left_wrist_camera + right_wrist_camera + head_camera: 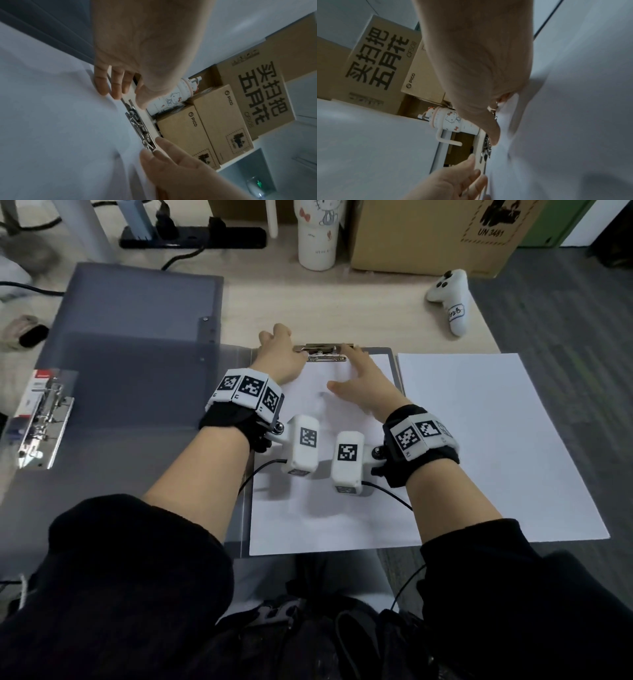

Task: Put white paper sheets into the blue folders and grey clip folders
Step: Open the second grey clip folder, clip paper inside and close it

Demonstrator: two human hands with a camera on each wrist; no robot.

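A grey clip folder point(137, 440) lies open on the desk. On its right panel lies a white sheet point(325, 508), its top at the metal clip point(325, 352). My left hand point(281, 347) is at the clip's left end. Its fingertips point(109, 92) press the sheet's top edge and the thumb lies beside the clip point(139, 129). My right hand point(356, 361) reaches the clip's right end with straight fingers point(494, 136), thumb spread over the sheet. A stack of white paper point(479, 440) lies just right of the folder.
A second grey folder point(137, 302) lies at the back left, with a metal clip and red label point(41, 419) at the left edge. A cartoon tumbler point(317, 237), cardboard box point(428, 234) and power strip point(191, 236) line the back. A white controller point(448, 299) sits back right.
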